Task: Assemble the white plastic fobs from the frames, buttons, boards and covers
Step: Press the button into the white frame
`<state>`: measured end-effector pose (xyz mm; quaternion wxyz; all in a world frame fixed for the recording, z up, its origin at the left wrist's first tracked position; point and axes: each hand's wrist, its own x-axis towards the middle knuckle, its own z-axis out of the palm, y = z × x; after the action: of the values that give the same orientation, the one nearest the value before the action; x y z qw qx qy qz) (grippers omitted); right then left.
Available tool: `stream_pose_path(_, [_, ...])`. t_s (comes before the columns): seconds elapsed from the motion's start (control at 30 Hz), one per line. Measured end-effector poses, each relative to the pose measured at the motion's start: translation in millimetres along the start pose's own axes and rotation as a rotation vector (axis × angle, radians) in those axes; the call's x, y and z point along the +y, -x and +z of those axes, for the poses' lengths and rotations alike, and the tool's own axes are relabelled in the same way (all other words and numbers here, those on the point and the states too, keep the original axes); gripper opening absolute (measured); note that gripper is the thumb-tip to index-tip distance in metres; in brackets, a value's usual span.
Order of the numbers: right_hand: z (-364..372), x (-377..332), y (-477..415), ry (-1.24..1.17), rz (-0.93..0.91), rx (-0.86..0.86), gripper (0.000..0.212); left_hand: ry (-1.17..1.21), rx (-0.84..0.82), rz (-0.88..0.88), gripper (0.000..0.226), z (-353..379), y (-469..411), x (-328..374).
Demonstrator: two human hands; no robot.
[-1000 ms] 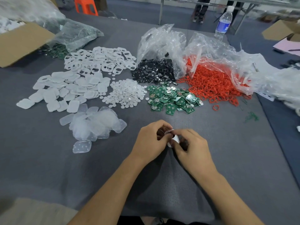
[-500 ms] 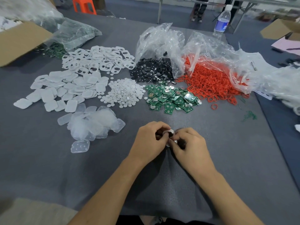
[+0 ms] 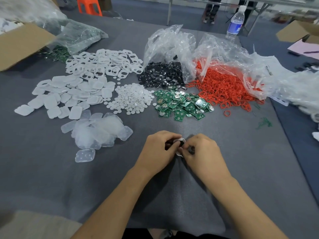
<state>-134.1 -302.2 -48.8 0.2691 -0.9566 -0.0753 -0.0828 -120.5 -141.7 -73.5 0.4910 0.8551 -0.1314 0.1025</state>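
barely shifted since a second ago, my left hand (image 3: 158, 150) and right hand (image 3: 202, 153) now have the white frame (image 3: 180, 140) turned a little higher between them, both pinching it with curled fingertips over the grey table (image 3: 82, 187). something dark shows in it, so i judge i'm seating a button. next calls for freeing one hand to fetch from the green boards (image 3: 181, 105) ahead, near the black buttons (image 3: 162, 75)
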Motion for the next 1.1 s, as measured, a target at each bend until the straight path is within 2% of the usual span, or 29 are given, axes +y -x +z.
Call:
stream_pose_path(0.17, [-5,-1,-3,0.021,-0.038,-0.044,0.004,-0.023,-0.185,0.034,0.054,-5,2,-3])
stream_pose_path(0.3, [-9,0,-5,0.043,-0.076,-0.104,0.005,-0.026,-0.215,0.002,0.073,-5,2,-5])
stream_pose_path(0.47, [-15,3,-12,0.068,-0.179,-0.179,0.008,0.013,-0.226,-0.022,0.064,-5,4,-6])
stream_pose_path(0.8, [-22,5,-12,0.17,-0.377,-0.202,0.015,0.036,-0.215,-0.028,0.058,-4,3,-6])
stream_pose_path(0.97, [-22,5,-15,0.198,-0.391,-0.255,0.015,0.047,-0.221,-0.052,0.057,-5,2,-5])
stream_pose_path(1.1, [-22,6,-15,0.204,-0.325,-0.235,0.017,0.054,-0.219,-0.061,0.056,-6,3,-3])
